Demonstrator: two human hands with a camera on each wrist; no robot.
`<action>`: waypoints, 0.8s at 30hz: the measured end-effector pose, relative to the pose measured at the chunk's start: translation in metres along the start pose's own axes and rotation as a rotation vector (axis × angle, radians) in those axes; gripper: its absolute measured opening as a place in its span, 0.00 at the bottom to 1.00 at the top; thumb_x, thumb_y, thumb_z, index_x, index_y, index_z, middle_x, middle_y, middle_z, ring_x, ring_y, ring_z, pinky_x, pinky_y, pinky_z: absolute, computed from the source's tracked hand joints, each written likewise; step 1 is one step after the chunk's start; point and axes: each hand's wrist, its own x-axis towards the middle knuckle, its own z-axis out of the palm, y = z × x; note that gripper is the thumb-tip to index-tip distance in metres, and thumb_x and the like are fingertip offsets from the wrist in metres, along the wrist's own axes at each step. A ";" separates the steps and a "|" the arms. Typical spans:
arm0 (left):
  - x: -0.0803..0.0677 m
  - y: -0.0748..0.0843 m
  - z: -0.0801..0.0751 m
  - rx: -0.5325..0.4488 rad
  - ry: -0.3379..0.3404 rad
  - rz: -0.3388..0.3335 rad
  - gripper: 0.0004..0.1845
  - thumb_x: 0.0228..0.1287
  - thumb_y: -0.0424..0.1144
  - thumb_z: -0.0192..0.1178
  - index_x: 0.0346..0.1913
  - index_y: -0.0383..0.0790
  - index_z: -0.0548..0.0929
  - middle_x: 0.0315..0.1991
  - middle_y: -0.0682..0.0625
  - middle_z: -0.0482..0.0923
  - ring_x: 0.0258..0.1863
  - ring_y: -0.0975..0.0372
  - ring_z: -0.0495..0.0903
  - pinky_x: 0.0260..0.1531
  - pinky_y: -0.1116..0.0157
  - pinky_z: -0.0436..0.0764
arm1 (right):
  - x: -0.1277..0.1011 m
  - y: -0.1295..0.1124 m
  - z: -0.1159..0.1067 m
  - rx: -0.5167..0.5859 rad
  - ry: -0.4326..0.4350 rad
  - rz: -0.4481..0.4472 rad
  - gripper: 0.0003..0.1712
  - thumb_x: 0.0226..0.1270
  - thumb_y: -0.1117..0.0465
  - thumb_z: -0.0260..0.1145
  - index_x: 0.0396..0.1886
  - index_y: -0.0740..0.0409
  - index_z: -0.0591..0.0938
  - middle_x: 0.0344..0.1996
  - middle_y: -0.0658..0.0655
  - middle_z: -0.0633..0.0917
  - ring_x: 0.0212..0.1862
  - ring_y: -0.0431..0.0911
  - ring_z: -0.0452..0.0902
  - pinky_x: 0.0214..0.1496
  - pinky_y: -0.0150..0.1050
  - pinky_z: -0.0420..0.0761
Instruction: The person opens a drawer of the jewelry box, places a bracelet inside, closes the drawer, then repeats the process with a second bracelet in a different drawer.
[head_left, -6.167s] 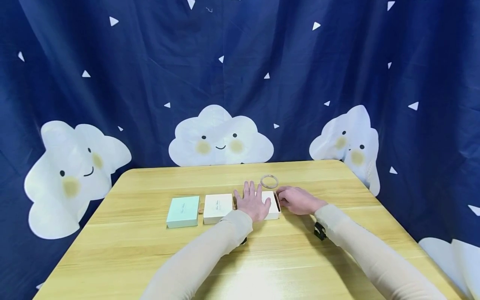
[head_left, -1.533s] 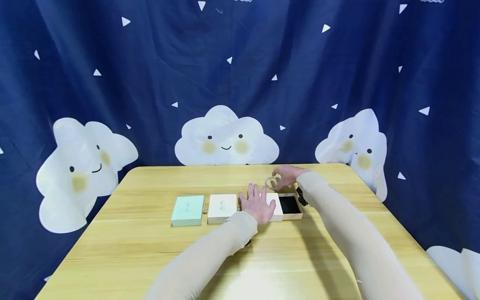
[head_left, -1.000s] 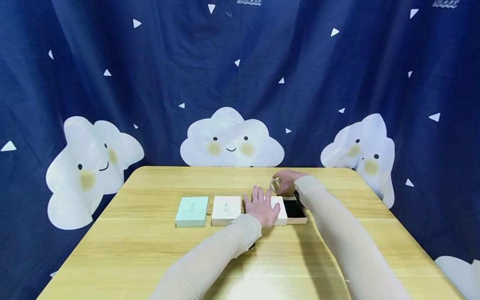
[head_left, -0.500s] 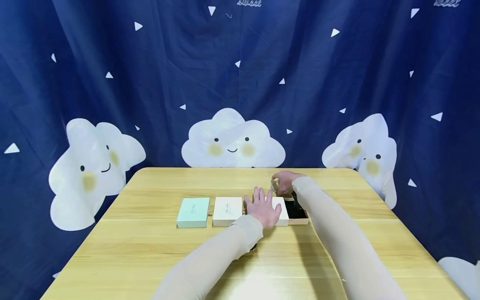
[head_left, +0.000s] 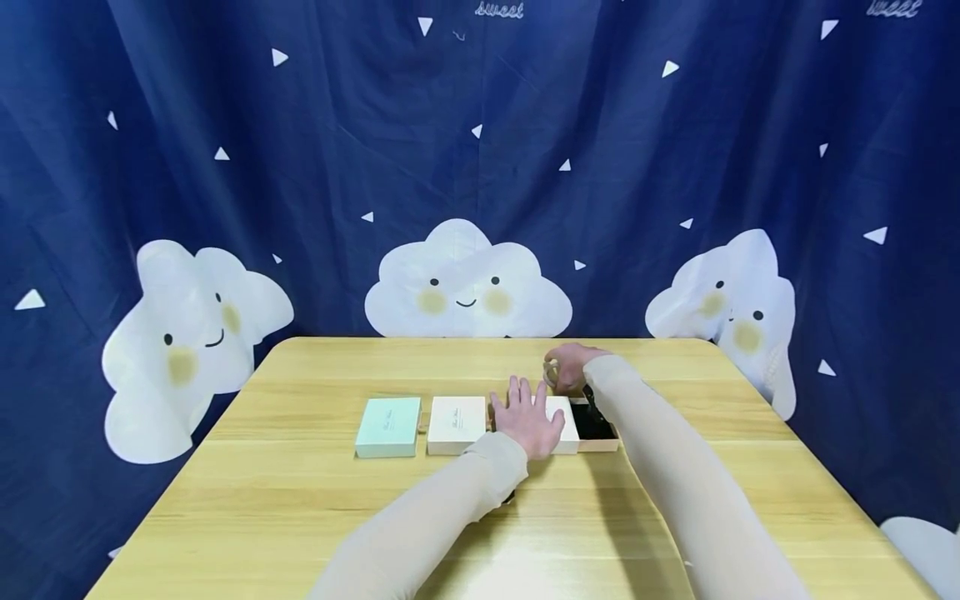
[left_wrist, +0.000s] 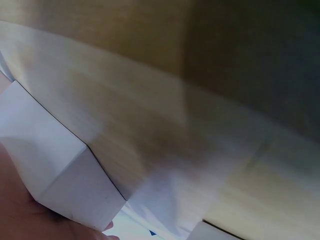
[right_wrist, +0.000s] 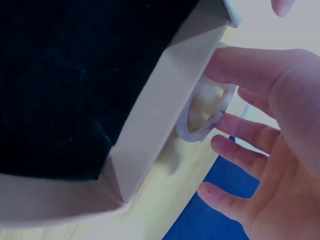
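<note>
My left hand (head_left: 525, 421) lies spread, fingers straight, on the rightmost white box (head_left: 566, 429), hiding much of its lid. In the left wrist view a corner of a white box (left_wrist: 75, 175) shows against the hand. From the box's right side its drawer (head_left: 597, 446) is pulled out, lined with a black pad (right_wrist: 75, 90). Just behind the drawer my right hand (head_left: 573, 364) pinches a pale, glossy bangle (right_wrist: 192, 136) between thumb and fingers. The bangle is tilted up, beyond the drawer wall (right_wrist: 145, 120) in the right wrist view.
To the left stand another white box (head_left: 456, 423) and a mint-green box (head_left: 388, 425), each with a small ribbon tab on its right side. All rest on a wooden table (head_left: 300, 500). A dark blue cloud-patterned curtain (head_left: 322, 150) hangs behind the table.
Since the earliest frame the rightmost box's drawer has come out to the right. My right hand has gone from it to the bangle and tilted it up. The left hand stays on the box.
</note>
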 end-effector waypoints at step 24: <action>0.001 0.001 0.003 -0.003 0.029 0.006 0.36 0.77 0.63 0.29 0.81 0.52 0.54 0.81 0.41 0.51 0.81 0.49 0.45 0.73 0.36 0.53 | -0.008 -0.002 -0.008 -0.097 0.045 0.042 0.41 0.46 0.59 0.76 0.66 0.52 0.78 0.55 0.55 0.83 0.49 0.50 0.75 0.49 0.48 0.77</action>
